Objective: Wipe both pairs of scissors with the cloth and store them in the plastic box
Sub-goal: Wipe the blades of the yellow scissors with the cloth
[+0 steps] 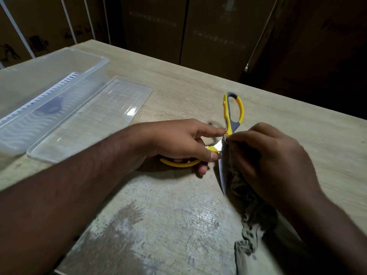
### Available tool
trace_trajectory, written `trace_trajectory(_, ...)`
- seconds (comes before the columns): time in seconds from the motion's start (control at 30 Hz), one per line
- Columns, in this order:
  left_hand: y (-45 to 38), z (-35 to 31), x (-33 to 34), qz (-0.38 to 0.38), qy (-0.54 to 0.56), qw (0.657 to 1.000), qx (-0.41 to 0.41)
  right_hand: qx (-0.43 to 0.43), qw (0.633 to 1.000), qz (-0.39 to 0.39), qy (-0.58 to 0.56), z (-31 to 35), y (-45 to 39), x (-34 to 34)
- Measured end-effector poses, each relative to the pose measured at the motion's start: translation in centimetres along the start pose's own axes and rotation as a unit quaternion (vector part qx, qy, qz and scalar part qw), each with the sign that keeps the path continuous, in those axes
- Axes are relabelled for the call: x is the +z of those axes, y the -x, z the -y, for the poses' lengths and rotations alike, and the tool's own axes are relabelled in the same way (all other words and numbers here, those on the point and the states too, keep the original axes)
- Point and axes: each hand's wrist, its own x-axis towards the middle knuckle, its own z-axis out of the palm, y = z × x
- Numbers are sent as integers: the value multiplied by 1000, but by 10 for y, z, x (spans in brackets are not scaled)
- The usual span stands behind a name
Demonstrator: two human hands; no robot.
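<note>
From the head view, your left hand [184,143] grips the yellow scissors [228,135] by the lower handle loop, fingers curled round it and the forefinger laid out toward the pivot, which looks like your way of keeping the tool steady while it is opened wide. The other handle loop sticks up and away from you, free of both hands, so the blades are spread and one blade [222,171] points back toward you with its flat side exposed. Your right hand [274,161] holds the dark cloth [250,197] bunched against that blade, fingers curled over the fabric, and the rest of the cloth trails down on the near side of the scissors; I judge you are mid-wipe on this blade, with the spread giving the cloth room along the inner face. Mind the edge, since your fingers press right beside it. The plastic box [59,62] stands open well to the left of the scissors, and its clear lid [95,116] lies flat between the box and the scissors, so nothing bars the drop-in later. A dark shape shows through the box wall; it may be the other pair, but I cannot tell. The worn table [297,120] carries everything.
</note>
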Motion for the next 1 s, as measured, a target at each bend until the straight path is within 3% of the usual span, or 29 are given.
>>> trace_trajectory(0.2, -3, 5, -1, 3, 11, 1000, 18, -47, 995, 45, 76, 7, -9, 5)
trace_trajectory(0.37, -7, 6, 0, 12, 14, 1000, 19, -26, 995, 42, 88, 5, -14, 5)
trace_trajectory(0.47, -4, 6, -2, 19, 19, 999, 24, -47, 996, 65, 32, 2, -12, 5)
trace_trajectory(0.6, -6, 6, 0, 19, 18, 999, 22, -8, 999, 29, 23, -6, -8, -2)
trace_trajectory(0.73, -3, 6, 2, -7, 37, 999, 9, -53, 997, 59, -11, 0, 2, -1)
trace_trajectory(1.0, 4, 7, 4, -34, 103, 993, 47, 45, 995, 9, -86, -7, 8, -24)
